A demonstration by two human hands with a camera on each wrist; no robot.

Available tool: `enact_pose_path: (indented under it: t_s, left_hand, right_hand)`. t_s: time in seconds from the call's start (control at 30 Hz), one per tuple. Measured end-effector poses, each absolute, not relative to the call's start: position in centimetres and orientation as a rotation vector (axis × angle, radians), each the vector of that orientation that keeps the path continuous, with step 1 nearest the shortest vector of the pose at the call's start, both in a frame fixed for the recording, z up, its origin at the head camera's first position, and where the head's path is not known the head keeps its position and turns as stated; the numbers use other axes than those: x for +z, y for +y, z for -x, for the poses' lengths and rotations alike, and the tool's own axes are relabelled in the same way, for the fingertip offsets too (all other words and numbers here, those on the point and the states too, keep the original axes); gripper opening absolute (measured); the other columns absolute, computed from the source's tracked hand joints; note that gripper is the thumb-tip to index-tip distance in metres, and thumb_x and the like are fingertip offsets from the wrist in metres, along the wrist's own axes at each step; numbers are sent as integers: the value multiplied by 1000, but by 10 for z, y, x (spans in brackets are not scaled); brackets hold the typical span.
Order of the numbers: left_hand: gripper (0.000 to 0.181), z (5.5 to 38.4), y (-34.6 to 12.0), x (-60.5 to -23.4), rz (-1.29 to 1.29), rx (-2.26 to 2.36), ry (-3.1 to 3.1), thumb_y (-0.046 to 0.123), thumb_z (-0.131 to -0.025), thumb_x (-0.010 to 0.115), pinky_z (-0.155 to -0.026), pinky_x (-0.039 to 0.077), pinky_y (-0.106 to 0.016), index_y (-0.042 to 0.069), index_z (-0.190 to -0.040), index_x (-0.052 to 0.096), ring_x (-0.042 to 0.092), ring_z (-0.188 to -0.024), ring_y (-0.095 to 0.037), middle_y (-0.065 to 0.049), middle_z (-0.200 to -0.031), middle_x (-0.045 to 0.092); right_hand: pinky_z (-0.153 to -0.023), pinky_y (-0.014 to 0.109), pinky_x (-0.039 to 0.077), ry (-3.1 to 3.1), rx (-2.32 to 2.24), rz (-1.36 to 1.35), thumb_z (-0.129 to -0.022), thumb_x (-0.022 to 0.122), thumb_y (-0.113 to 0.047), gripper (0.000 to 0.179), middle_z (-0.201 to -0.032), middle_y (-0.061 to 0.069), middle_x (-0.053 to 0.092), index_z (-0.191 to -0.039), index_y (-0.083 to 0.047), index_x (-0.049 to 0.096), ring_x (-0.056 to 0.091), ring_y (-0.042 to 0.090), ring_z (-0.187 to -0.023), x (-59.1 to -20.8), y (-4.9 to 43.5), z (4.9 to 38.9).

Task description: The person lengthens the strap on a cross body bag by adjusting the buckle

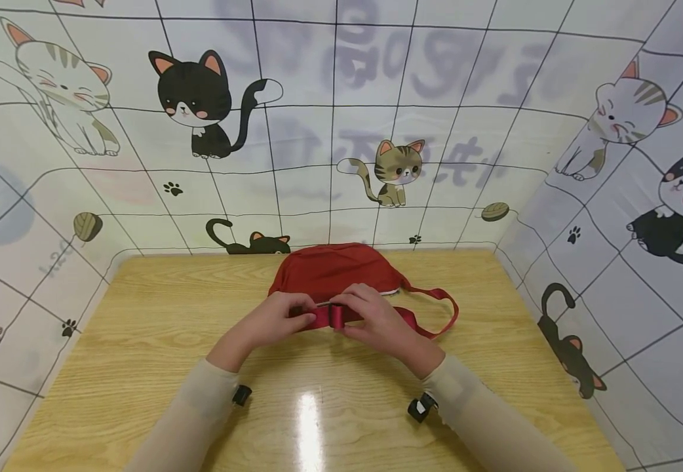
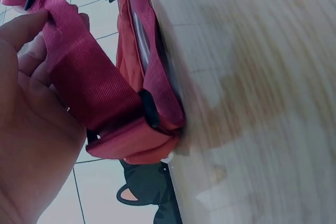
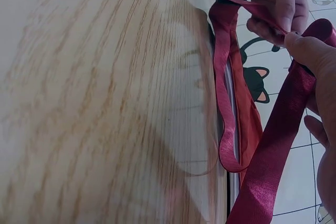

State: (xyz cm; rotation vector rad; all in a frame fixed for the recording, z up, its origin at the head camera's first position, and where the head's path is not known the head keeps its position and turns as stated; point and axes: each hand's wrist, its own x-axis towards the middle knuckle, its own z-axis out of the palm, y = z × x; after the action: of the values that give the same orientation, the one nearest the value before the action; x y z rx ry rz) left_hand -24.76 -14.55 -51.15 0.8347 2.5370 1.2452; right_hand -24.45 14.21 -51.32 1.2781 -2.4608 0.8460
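Note:
A red waist bag (image 1: 338, 269) lies at the back of the table, its dark red webbing strap (image 1: 319, 319) raised in front of it. The left hand (image 1: 272, 322) pinches the strap between thumb and fingers. Just to the right, the right hand (image 1: 379, 321) pinches the same strap beside a thin dark slider (image 1: 331, 316), where the webbing doubles into a loop. In the left wrist view a black buckle piece (image 2: 149, 108) sits at the bag's end of the strap. Both hands, close together, show in the right wrist view, with the slider mostly hidden by the right fingers (image 3: 307, 51).
The wooden table (image 1: 170, 314) ends at a cat-printed sheet (image 1: 306, 177) behind and at both sides. A slack strap loop (image 1: 452, 311) curves out on the bag's right. Small black devices (image 1: 421, 408) sit at both wrists.

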Motion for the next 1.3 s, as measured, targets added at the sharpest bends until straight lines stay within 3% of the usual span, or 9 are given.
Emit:
enact_pose_path:
  t_s: [0.4, 0.77, 1.3]
  left_hand:
    - [6, 248, -143, -509, -903, 1253, 2532, 18, -108, 74, -72, 52, -31, 23, -105, 76, 62, -81, -12, 12, -86, 68]
    - [10, 248, -141, -509, -906, 1325, 2486, 14, -109, 73, -75, 53, -30, 24, -109, 76, 63, -84, -14, 8, -90, 70]
    - [6, 246, -132, -504, -928, 1317, 2477, 15, -109, 74, -78, 56, -30, 20, -110, 77, 65, -86, -13, 9, -95, 73]
  right_hand:
    - [-101, 36, 55, -2428, 834, -1290, -88, 98, -19, 55, -126, -2, 66, -136, -14, 72, 61, 16, -117, -514, 140, 245]
    - [-105, 38, 56, -2458, 915, -1249, -87, 98, -14, 58, -130, -3, 66, -138, -15, 70, 60, 15, -124, -513, 143, 245]
    - [-104, 38, 57, -2419, 942, -1310, -81, 101, -8, 64, -130, -2, 66, -136, -15, 70, 61, 15, -121, -518, 136, 245]
